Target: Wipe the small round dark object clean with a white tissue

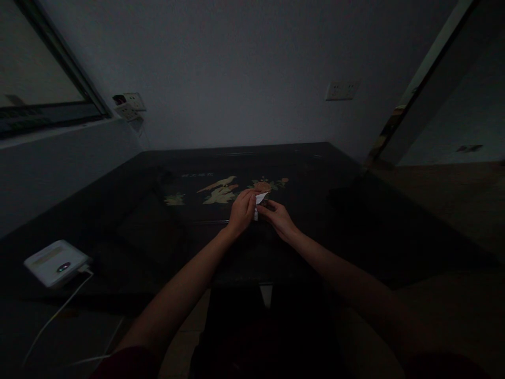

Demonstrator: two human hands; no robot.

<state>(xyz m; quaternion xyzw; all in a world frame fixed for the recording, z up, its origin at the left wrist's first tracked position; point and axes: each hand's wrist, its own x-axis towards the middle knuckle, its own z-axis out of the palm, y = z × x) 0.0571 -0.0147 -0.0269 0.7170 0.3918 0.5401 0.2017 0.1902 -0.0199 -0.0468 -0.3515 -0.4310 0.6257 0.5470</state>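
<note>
View: head, dim light, looking down past both forearms to a dark surface [303, 166].
Left hand grip: pinching a folded white paper [260, 198], thumb and fingers pressed together at its left edge.
Right hand grip: thumb and bent fingers drawn together around a small dark item [264, 202] beside the paper; too dim to identify.
Hands: left hand [241, 211] and right hand [279, 219] almost meet, the paper between them.
Paper's place: over the middle of the surface, just on the near side of the printed flowers [262, 186]; contact with the surface cannot be told.
Decoration: a pale printed bird [221, 183] left of the flowers.
Far left: a white box [59, 261] with a white cable [59, 311] running toward the person.
Wall: a double socket [342, 90], beyond the surface on the right.
</note>
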